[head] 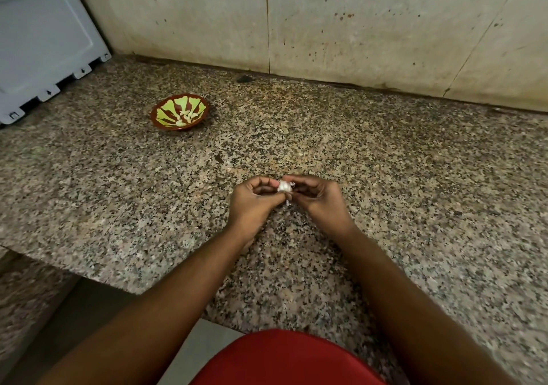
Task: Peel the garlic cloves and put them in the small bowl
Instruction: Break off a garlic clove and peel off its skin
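Above the counter [385, 177], the left hand [252, 203] and right hand [318, 200] are pinching one garlic clove [283, 187], fingers curled tight. Skin's dangling; a slip risks dropping it, well short of the small bowl [180, 112].

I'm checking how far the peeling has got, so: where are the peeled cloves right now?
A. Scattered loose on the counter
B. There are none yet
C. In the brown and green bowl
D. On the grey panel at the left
C: several pale peeled cloves lie inside the small bowl on the granite counter, while the left hand and right hand pinch another garlic piece between them.
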